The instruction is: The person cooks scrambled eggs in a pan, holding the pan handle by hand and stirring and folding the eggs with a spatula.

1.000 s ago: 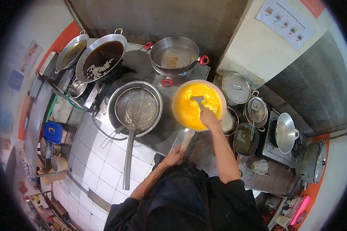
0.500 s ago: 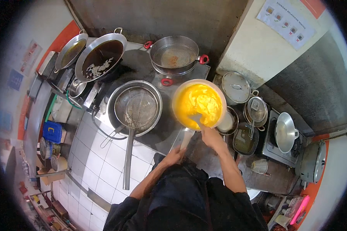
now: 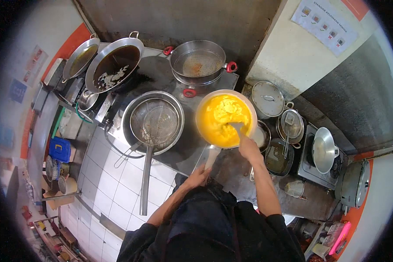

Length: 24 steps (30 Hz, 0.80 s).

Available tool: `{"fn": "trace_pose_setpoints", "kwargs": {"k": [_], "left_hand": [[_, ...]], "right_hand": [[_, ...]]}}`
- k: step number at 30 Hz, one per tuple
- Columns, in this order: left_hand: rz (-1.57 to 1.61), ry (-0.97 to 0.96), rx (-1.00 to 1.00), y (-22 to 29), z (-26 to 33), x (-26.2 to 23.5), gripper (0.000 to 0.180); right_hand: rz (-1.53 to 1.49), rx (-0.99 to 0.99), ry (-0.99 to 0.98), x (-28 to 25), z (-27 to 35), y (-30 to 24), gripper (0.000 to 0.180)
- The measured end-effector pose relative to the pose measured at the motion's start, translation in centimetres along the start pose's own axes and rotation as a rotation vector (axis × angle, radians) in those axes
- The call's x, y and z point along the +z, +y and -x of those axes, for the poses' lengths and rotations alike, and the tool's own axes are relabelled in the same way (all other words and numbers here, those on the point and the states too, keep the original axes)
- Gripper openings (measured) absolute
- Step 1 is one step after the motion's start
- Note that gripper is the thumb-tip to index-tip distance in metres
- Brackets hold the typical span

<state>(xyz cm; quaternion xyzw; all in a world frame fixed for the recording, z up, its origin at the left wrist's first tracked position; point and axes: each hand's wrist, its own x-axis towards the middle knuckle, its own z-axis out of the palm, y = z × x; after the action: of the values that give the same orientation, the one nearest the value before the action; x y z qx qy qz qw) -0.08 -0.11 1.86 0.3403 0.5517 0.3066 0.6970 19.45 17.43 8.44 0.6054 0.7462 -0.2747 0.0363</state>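
Bright yellow egg fills a pale-rimmed frying pan, with liquid around soft, set folds at the middle and far side. My left hand is wrapped round the pan's light handle, which points toward me. In my right hand, closed at the pan's near right rim, is a grey spatula. Its blade dips into the egg right of the middle; my fingers hide most of its handle.
Left of the pan, a long-handled strainer rests in a steel bowl. Behind stands a red-handled steamer pot. A wok of dark oil is at far left. Lidded pots and a gas stove stand to the right.
My right hand and the spatula have moved right, from the pan's near middle toward its right side. The egg folds have shifted. My left hand and the pan stay in place.
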Motion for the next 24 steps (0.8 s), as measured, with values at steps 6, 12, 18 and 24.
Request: {"fn": "trace_pose_setpoints", "kwargs": {"k": [6,12,18,24], "left_hand": [[-0.004,-0.006,0.0,-0.5,-0.4,0.1,0.042],[0.036,0.007,-0.021,-0.7,-0.4,0.1,0.04],[-0.023,0.0,0.023,-0.9,-0.7,0.1,0.04],[0.007,-0.032,-0.013,-1.0,-0.7,-0.2,0.04]], "right_hand": [[-0.007,-0.112,0.165,1.4,-6.4,1.0,0.05],[-0.04,-0.029,-0.041,1.4,-6.8,-4.6,0.048],[0.02,-0.15,-0.06,2.4,-3.4,-4.5,0.055],[0.003,-0.21,-0.083,0.5,2.9,-4.3,0.041]]}}
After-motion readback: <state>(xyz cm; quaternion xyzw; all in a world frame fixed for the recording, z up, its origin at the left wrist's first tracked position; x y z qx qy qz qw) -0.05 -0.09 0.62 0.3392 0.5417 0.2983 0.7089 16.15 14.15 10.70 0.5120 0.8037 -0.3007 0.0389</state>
